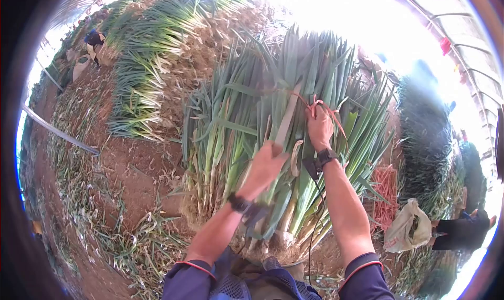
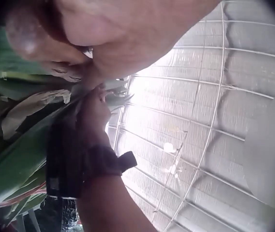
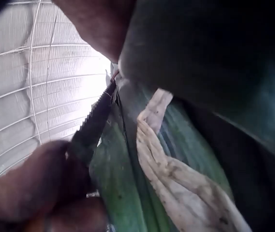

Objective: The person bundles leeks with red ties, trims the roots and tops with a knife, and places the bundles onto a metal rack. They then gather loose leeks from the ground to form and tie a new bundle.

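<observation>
A tall bundle of leeks (image 1: 231,121) stands upright right in front of me, roots downward. My left hand (image 1: 262,168) grips a long serrated knife (image 1: 289,115) whose blade slants up over the leaves; its teeth show in the right wrist view, where the blade (image 3: 95,120) overlaps a thin red strand. Farther up on the right, my right hand (image 1: 319,127) pinches red plastic twine (image 1: 317,106) against the leaves. One strand of twine runs left past the blade's tip. A dry, pale leaf (image 3: 164,166) hangs between the hands.
Rows of leeks (image 1: 139,90) lie on the soil at the left. Red twine strips (image 1: 385,195) are heaped at the right near a pale sack (image 1: 408,229). Another person (image 1: 462,231) is at the far right, and one (image 1: 94,40) bends at the back left. Trimmed leaves (image 1: 142,242) litter the ground.
</observation>
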{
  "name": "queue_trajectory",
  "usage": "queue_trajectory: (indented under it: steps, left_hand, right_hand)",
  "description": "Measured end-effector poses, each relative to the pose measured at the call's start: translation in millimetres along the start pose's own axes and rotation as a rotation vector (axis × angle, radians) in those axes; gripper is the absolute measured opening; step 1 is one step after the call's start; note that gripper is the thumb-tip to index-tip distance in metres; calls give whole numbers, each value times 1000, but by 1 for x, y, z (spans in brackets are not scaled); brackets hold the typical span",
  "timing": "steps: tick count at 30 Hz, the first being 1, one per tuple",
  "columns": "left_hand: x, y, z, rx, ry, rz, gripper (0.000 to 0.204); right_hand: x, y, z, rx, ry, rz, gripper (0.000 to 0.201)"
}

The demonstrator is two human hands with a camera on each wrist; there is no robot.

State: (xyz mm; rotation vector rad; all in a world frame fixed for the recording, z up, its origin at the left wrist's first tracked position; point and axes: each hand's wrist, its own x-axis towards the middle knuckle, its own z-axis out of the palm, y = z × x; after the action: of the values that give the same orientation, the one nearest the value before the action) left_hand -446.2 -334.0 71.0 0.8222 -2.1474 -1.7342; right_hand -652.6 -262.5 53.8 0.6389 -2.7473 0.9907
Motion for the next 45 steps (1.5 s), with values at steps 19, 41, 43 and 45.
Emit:
queue_trajectory:
  steps: [19, 41, 43, 45]
  left_hand:
    - [-106, 51, -84, -369, -135, -295, 25]
    - [-51, -24, 92, -563, 13, -321, 33]
    - [-47, -35, 99, -574, 39, -296, 32]
    - [-46, -40, 103, -547, 69, -242, 33]
  right_hand:
    - [8, 6, 21, -177, -33, -22, 16]
    - [63, 38, -201, 1112, -32, 235, 19]
    - [72, 55, -251, 692, -38, -108, 27]
    - [66, 53, -315, 409, 0, -327, 33]
